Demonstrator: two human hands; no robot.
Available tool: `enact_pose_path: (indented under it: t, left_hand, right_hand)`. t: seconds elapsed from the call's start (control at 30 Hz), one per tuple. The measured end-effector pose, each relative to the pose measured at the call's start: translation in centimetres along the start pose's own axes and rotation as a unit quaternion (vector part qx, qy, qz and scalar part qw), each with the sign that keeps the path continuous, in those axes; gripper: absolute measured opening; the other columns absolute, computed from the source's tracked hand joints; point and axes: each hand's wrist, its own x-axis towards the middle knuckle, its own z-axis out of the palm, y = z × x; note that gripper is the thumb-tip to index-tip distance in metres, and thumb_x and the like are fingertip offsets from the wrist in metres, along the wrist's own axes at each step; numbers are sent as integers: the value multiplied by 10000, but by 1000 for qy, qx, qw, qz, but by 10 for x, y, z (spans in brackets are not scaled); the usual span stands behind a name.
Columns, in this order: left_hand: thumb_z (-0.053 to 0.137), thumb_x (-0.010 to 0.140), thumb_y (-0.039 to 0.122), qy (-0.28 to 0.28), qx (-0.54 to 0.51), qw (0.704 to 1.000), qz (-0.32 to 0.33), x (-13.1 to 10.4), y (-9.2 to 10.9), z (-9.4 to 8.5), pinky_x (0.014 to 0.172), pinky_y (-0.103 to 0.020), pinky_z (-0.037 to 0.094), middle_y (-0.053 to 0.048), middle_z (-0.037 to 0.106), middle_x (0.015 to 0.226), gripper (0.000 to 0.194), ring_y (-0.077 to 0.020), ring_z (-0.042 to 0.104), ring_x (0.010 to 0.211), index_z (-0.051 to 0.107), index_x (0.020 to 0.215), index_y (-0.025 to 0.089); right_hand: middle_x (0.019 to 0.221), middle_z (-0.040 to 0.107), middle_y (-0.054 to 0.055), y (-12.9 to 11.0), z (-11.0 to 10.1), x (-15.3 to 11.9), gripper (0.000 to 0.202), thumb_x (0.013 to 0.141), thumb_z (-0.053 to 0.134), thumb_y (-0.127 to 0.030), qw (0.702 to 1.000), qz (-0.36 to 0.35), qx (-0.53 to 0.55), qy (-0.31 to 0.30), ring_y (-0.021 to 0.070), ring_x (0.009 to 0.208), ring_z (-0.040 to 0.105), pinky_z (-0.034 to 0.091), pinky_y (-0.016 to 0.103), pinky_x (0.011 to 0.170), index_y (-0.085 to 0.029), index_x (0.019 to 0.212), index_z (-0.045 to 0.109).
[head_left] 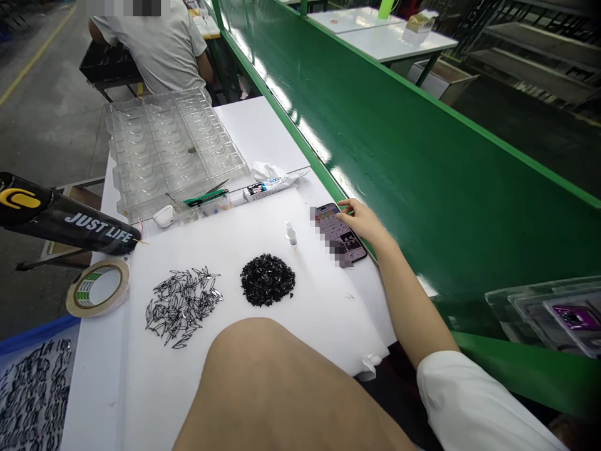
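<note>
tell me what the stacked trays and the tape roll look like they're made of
Stacked trays: thin clear moulded plastic, likely; see-through, with glossy glints on the pocket edges. Tape roll: seemingly a paper or plastic-film tape, cream and matte, with a green-printed core.

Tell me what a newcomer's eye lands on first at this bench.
Two black heaps on the white sheet: loose thin outlines on the left, a dense pile in the middle. At the sheet's far right edge, the right hand touches a phone beside the long green rail.
</note>
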Motion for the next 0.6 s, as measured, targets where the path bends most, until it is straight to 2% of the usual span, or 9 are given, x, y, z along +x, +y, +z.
enact_pose_path:
  t: [0.13, 0.27, 0.47, 0.6]
  left_hand:
    - [515, 737, 679, -14, -9, 1000, -6, 5, 2, -2, 588, -229, 534, -67, 539, 641, 447, -172, 604, 675, 603, 561, 278]
    - [502, 729, 699, -29, -11, 1000, -3, 8, 2, -2, 609, -241, 540, -69, 545, 639, 464, -176, 601, 666, 596, 551, 282]
    - [471, 681, 753, 1, 8, 1000, 7, 3, -1, -3, 567, -259, 505, -68, 521, 627, 504, -174, 581, 650, 581, 543, 281]
    - [510, 652, 731, 4, 15, 1000, 8, 3, 0, 0, 524, -281, 481, -60, 503, 593, 460, -179, 560, 618, 571, 528, 292]
  right_hand:
    - [931, 600, 58, -1, 1, 0, 461, 733, 556, -363, 1000, 1, -7, -2, 199, 807, 546, 396, 317, 711, -175, 1153, 531]
    - [925, 611, 56, 0, 1, 1, 407, 782, 484, -368, 1000, -1, 2, 5, 198, 829, 554, 405, 313, 726, -181, 1139, 539]
    - [918, 626, 54, 3, 1, 2, 354, 778, 449, -300, 1000, -11, 4, 14, 192, 788, 554, 413, 313, 717, -186, 1092, 568]
    - [926, 627, 57, 3, 1, 1, 358, 778, 443, -294, 1000, -15, -1, 17, 189, 781, 551, 414, 311, 715, -181, 1093, 570]
